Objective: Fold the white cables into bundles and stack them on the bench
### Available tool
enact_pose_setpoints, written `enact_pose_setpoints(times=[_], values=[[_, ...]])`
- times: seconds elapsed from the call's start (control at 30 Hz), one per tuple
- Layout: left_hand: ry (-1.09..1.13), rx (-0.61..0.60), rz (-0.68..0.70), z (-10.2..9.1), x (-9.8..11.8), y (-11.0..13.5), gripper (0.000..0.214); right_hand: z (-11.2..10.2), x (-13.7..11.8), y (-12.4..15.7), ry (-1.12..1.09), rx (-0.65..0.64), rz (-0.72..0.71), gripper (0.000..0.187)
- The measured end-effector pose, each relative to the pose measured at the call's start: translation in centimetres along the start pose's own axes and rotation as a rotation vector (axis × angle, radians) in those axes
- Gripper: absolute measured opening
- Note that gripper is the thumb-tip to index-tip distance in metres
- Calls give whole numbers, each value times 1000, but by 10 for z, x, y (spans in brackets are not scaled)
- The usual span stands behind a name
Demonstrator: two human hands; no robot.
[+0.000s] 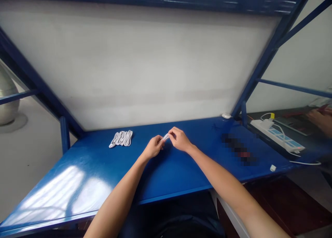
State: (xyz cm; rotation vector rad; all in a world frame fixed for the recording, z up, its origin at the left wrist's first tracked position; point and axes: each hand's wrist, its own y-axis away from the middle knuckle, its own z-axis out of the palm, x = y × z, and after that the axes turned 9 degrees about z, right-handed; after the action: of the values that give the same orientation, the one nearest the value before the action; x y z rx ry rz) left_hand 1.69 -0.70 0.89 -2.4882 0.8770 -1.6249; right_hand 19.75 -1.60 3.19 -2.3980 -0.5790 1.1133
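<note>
Above the middle of the blue table, a small bundle of white cable (pixel 166 137) is pinched between both hands. My left hand (pixel 153 146) has its fingers closed on the near-left end of the bundle. From the other side, my right hand (pixel 179 139) grips the far-right end with thumb and fingers. Parts of the bundle are hidden under the fingers. Left of my hands, several coiled white cables (pixel 121 138) lie side by side on the table.
The blue table (pixel 171 182) backs onto a pale panel in a blue frame. To the right lie a blurred dark object (pixel 239 148), a small white piece (pixel 273 167) and a white power strip (pixel 277 136). Another person's hand (pixel 321 120) shows at the far right.
</note>
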Motion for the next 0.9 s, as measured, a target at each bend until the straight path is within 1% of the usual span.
enact_pose_setpoints(times=[0.07,0.13,0.2,0.23,0.3,0.37,0.43,0.5,0.53,0.6,0.63,0.7,0.77,0.8,0.83,0.9], values=[[-98,-44,58,2,-1,2,27,-2,2,-2,10,44,12,13],[-188,-64,83,2,-1,3,31,-7,3,-5,25,94,19,13],[-284,-78,68,1,0,4,37,-20,7,-9,58,146,27,14],[-334,-92,51,0,1,4,37,-30,10,-10,85,166,38,14],[-448,-124,0,-6,4,5,32,-56,23,-10,160,221,86,15],[-602,-133,-96,-14,6,5,29,-88,43,-8,299,234,179,15],[-779,-110,-221,-23,5,5,27,-121,66,-4,504,224,331,16],[-926,-75,-311,-31,1,3,27,-151,89,-2,702,245,505,20],[-982,-61,-328,-35,-1,2,29,-162,98,-1,776,253,580,21],[-1064,-41,-325,-41,-8,0,32,-179,113,-1,868,232,671,24],[-1093,-34,-315,-44,-11,-1,32,-183,119,-2,892,224,704,24],[-1134,-25,-315,-49,-15,-3,31,-184,128,-3,924,183,778,23],[-1161,-24,-348,-54,-15,-4,28,-177,135,-3,930,81,848,23],[-1174,-25,-364,-55,-13,-4,27,-170,137,-2,919,15,858,25],[-1192,-21,-368,-57,-12,-3,26,-163,138,-2,897,-43,848,28],[-1238,-4,-312,-59,-9,0,27,-145,136,-1,826,-103,755,33]])
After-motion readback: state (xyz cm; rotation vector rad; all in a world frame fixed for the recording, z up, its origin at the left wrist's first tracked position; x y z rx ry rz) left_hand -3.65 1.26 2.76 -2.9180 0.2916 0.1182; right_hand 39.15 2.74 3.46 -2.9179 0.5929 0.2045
